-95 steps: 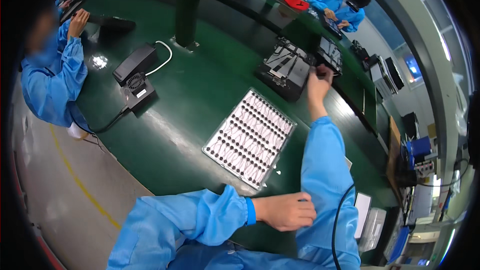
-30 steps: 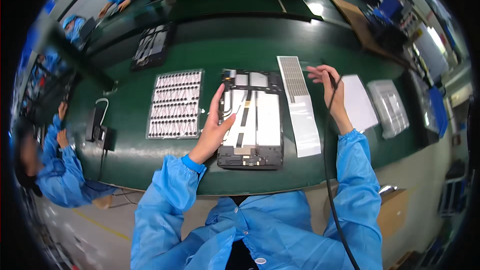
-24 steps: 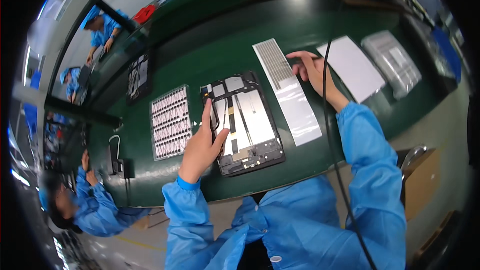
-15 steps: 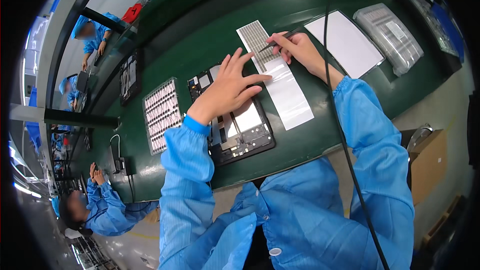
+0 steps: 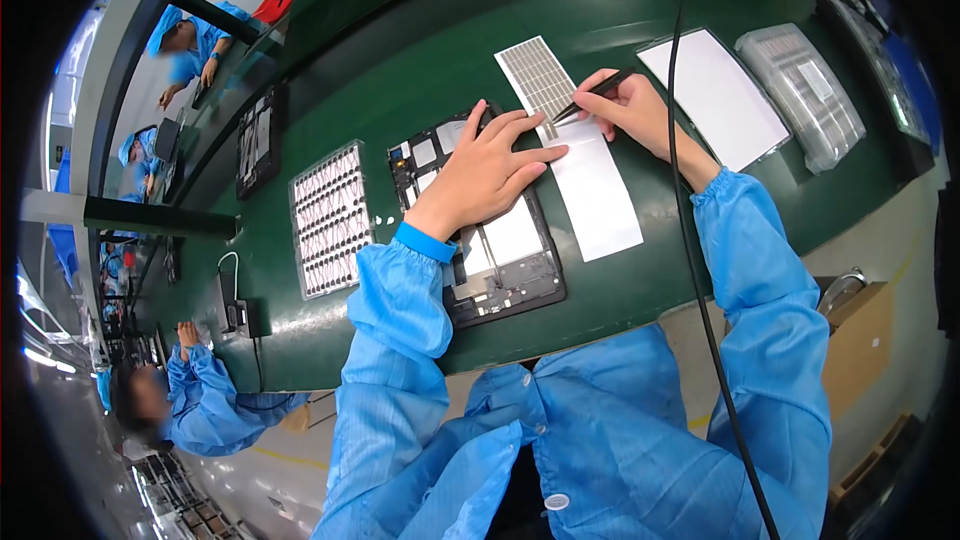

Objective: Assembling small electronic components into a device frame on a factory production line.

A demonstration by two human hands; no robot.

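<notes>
My right hand (image 5: 630, 112) grips black tweezers (image 5: 605, 87), their tips at the lower rows of a sheet of small grey stickers (image 5: 538, 70). The lower half of that sheet is bare white backing (image 5: 597, 205). My left hand (image 5: 485, 165) is open, fingers spread, its fingertips on the sheet's left edge near the tweezer tips. Beneath that hand lies an opened tablet-like device (image 5: 510, 275), its circuit boards and pale inner panels showing; the hand hides part of it.
Left of the device lies a clear tray (image 5: 332, 220) of small black parts with thin wires. To the right are a white sheet (image 5: 715, 100) and a plastic-wrapped stack of trays (image 5: 803, 95). A black cable (image 5: 690, 240) hangs across the view. Co-workers sit along the left.
My right hand and the tweezers have moved down the sticker sheet, to where the stickers meet the bare backing. My left fingers have shifted slightly along the sheet's edge. The whole view has shifted a little.
</notes>
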